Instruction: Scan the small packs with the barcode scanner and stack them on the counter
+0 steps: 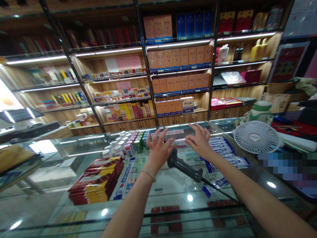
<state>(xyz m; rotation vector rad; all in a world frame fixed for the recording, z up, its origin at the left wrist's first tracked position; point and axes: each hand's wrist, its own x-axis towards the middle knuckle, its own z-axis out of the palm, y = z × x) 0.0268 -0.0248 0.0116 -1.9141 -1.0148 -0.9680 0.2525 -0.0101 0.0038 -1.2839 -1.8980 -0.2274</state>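
Two hands up over the glass counter [173, 185]: left hand [158, 150] and right hand [200, 140], fingers spread wide, gripping nothing. One black barcode scanner [184, 168] lying just below them, one white fan [256, 137] near the counter's right edge.

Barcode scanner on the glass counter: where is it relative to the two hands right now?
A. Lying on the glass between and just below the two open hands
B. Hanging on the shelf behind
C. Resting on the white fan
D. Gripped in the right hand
A: the black scanner lies on the glass counter, while the left hand and right hand hover open above it, fingers spread, gripping nothing.
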